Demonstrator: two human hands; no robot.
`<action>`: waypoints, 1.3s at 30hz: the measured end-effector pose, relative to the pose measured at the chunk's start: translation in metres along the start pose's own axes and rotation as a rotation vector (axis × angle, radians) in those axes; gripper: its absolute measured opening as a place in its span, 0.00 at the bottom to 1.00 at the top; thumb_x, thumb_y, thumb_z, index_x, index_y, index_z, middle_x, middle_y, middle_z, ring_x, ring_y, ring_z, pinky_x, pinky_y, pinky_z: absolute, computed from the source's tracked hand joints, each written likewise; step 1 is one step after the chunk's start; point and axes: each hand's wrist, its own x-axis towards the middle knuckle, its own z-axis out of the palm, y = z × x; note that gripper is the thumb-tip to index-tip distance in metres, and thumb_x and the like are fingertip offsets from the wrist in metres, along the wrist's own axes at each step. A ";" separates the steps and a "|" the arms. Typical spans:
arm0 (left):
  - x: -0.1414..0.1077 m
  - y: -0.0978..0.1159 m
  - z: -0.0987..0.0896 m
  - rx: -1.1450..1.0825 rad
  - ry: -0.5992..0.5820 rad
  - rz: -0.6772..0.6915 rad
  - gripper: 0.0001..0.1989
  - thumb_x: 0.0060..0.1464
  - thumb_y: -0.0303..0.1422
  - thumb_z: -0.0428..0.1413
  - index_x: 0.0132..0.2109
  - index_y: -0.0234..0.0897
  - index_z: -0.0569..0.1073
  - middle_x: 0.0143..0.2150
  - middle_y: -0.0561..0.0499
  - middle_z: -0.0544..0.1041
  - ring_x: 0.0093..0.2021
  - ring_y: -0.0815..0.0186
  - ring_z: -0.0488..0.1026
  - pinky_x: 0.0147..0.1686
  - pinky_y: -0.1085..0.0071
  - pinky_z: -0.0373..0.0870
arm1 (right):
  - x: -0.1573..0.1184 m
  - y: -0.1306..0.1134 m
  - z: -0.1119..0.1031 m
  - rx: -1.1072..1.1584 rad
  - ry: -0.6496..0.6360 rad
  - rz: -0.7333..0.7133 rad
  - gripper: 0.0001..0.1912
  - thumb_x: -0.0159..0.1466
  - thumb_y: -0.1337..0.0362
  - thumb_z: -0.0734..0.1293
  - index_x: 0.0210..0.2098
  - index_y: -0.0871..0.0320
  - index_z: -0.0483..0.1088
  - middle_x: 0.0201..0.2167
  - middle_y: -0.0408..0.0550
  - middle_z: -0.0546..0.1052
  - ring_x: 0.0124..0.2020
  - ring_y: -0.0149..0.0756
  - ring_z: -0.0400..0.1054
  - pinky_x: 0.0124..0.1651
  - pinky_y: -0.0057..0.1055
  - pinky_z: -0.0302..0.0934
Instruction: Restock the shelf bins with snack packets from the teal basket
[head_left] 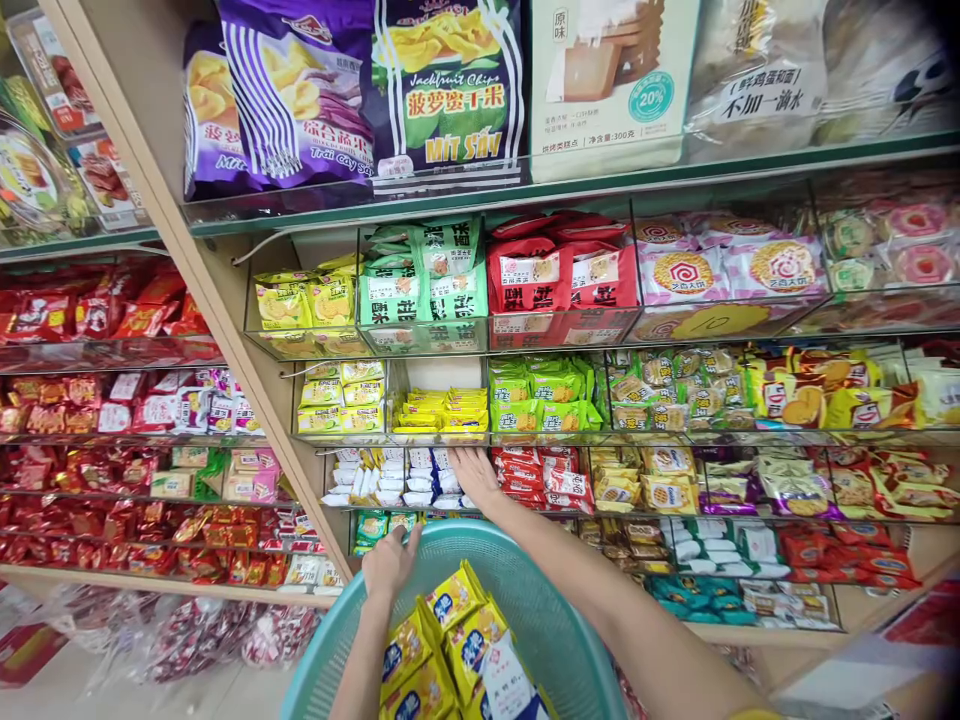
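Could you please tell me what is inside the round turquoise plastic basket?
The basket holds yellow rectangular wrapped packets with blue logos and a white-and-blue rectangular packet. Whatever lies beneath them is covered, and the picture's lower edge cuts off the near side.

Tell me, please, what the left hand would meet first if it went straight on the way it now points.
The left hand, at the rim of the teal basket, would probably meet the teal-green snack packets just beyond, though depth is unclear.
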 end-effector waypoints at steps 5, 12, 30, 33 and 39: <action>0.000 0.004 -0.002 0.006 -0.010 0.010 0.27 0.60 0.51 0.37 0.42 0.40 0.74 0.39 0.39 0.79 0.43 0.52 0.76 0.40 0.64 0.67 | -0.006 -0.001 -0.002 -0.015 0.019 -0.004 0.25 0.64 0.76 0.51 0.61 0.64 0.55 0.54 0.63 0.65 0.55 0.47 0.57 0.59 0.46 0.47; -0.001 0.005 -0.001 -0.005 0.005 0.003 0.29 0.59 0.53 0.36 0.41 0.39 0.75 0.36 0.40 0.79 0.42 0.52 0.76 0.40 0.63 0.67 | -0.010 -0.003 -0.003 -0.055 0.025 -0.035 0.21 0.64 0.76 0.51 0.52 0.61 0.64 0.47 0.59 0.69 0.49 0.46 0.59 0.57 0.46 0.50; -0.002 0.013 -0.009 0.006 0.005 0.000 0.29 0.59 0.52 0.37 0.46 0.39 0.75 0.40 0.38 0.79 0.45 0.51 0.75 0.41 0.64 0.66 | -0.061 0.007 -0.071 0.089 0.059 -0.171 0.12 0.66 0.69 0.56 0.45 0.61 0.67 0.43 0.56 0.70 0.46 0.44 0.60 0.56 0.42 0.49; -0.001 0.017 -0.007 0.021 0.010 0.014 0.29 0.59 0.53 0.38 0.47 0.39 0.74 0.40 0.38 0.79 0.45 0.51 0.75 0.41 0.64 0.66 | -0.092 0.009 -0.095 0.312 0.052 -0.165 0.10 0.65 0.64 0.58 0.44 0.59 0.66 0.43 0.53 0.71 0.45 0.42 0.62 0.51 0.38 0.54; -0.003 0.027 -0.005 0.044 0.010 0.030 0.30 0.59 0.54 0.37 0.47 0.38 0.74 0.41 0.39 0.79 0.45 0.53 0.75 0.42 0.65 0.66 | -0.133 0.008 -0.115 0.813 -0.249 -0.010 0.11 0.60 0.58 0.65 0.38 0.59 0.67 0.29 0.42 0.70 0.30 0.31 0.62 0.33 0.27 0.55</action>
